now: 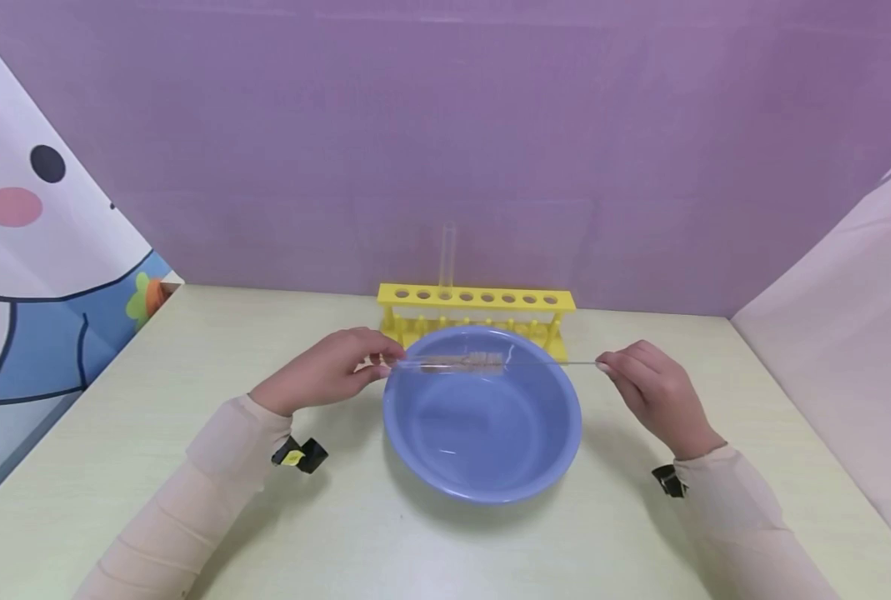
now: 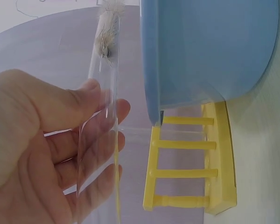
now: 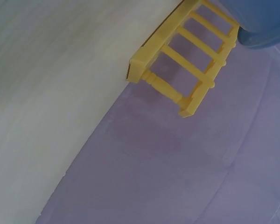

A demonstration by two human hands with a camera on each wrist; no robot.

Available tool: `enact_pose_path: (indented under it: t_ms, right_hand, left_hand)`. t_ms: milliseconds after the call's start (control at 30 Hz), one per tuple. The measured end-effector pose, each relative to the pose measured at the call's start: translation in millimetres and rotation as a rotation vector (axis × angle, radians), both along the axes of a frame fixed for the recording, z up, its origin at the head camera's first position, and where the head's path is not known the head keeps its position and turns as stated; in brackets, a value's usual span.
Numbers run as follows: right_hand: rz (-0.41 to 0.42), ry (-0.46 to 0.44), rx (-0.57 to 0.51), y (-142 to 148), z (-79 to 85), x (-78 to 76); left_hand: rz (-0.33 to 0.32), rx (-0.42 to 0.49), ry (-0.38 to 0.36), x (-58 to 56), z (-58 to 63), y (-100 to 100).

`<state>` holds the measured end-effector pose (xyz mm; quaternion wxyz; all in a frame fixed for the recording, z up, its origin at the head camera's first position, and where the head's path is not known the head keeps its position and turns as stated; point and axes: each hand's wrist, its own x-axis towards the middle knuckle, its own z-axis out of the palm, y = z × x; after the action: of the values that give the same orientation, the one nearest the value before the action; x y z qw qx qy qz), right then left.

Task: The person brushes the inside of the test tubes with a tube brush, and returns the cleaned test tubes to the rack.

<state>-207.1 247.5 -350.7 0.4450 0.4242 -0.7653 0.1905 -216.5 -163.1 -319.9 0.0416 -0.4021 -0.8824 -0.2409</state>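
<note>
Over the blue basin (image 1: 483, 492), my left hand (image 1: 332, 367) grips a clear glass test tube (image 2: 107, 72) between thumb and fingers. The tube lies roughly level. Pale bristles of a test tube brush (image 1: 484, 361) sit partly inside the tube, with the rest at its mouth. My right hand (image 1: 658, 396) pinches the far end of the brush's thin wire handle (image 1: 550, 363), to the right of the basin. The right wrist view does not show that hand.
Behind the basin stands a yellow test tube rack (image 1: 483, 297), partly hidden by the basin's rim. One clear test tube (image 1: 448, 254) stands upright in it. A purple backdrop (image 1: 490, 150) rises behind the pale table (image 1: 265, 517).
</note>
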Motion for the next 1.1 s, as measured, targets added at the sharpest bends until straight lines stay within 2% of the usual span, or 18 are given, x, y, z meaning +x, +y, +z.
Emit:
enact_pose_path:
  t_ms: [267, 600, 1000, 1100]
  right_hand:
    - [0.009, -0.088, -0.006, 0, 0.7, 1.2]
    - [0.053, -0.242, -0.067, -2, 3.9, 4.3]
    - [0.066, -0.465, -0.109, -7, 7.6, 9.7]
    - [0.048, -0.522, -0.137, -9, 9.0, 11.1]
  left_hand:
    - [0.034, -0.025, 0.021, 2.9, 1.2, 4]
    - [0.039, -0.008, 0.087, 6.4, 2.0, 8]
    - [0.054, -0.021, 0.126, 5.7, 0.2, 10]
    - [0.047, -0.015, 0.149, 6.0, 0.6, 11]
